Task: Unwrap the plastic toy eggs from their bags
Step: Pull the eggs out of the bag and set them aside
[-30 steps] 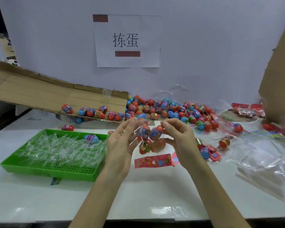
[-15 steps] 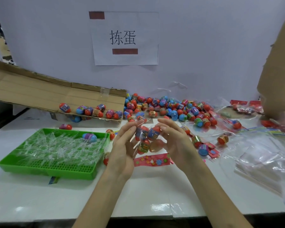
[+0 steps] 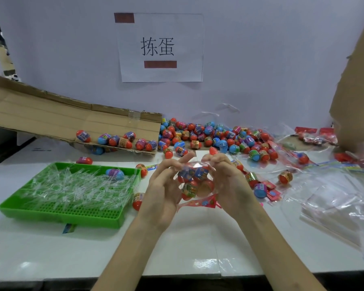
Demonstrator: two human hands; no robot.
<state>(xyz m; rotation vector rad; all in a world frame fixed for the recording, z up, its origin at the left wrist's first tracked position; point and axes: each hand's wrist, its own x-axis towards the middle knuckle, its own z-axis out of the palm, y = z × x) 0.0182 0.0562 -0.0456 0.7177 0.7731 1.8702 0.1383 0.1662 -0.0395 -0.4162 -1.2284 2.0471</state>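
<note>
Above the white table [image 3: 187,248], close in front of me, my left hand [image 3: 162,185] and my right hand [image 3: 229,181] face each other with a small clear bag [image 3: 194,164] between them. Both hands grip it: my left fingers curl in and pinch the plastic near its top, with the forefinger sticking up, and my right fingers hook over the top edge from the other side. The toy eggs [image 3: 190,189] hang inside the bag between my palms, red, blue and green, and the red printed card [image 3: 200,203] trails below them.

To my left sits a green tray [image 3: 72,217] heaped with clear plastic strips [image 3: 72,185], one blue egg [image 3: 115,174] lying on top. Behind it a cardboard flap [image 3: 51,120] slopes down, with a heap of loose eggs [image 3: 208,135] spread along the wall. A paper sign [image 3: 161,47] hangs on the wall. Empty clear bags [image 3: 334,198] lie at my right, below a cardboard box [image 3: 357,91].

I cannot tell whether the bag is torn open; the plastic there is a blur, and my hands hide part of the eggs.
</note>
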